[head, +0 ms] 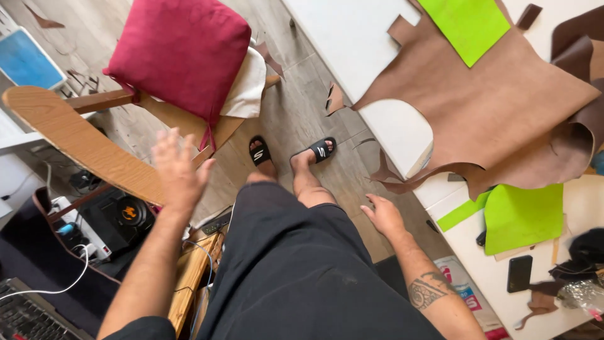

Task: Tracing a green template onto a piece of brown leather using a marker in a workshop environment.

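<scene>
Wooden chair [82,148] at left of frame, its curved backrest running from the upper left edge toward centre; a red cushion [179,53] lies on the seat, upper centre-left, over a white pad [248,85]. Lower left corner: a keyboard [31,315], white cables and a black device with an orange mark [123,214] on the floor. Left hand [178,170], left of centre, is raised with fingers spread and palm down, just beside the chair's backrest; whether it touches the wood cannot be told, and it holds nothing. Centre: black shorts [296,271], with two feet in black slide sandals [292,154] on grey plank flooring. Right hand [384,217], right of centre, hangs loosely spread beside the thigh, empty, near the edge of the white desk [352,38]. Right of frame: a large brown leather hide [491,107] drapes over the desk edge, with bright green sheets [522,217] above and below it and a black phone [520,273] at lower right.
</scene>
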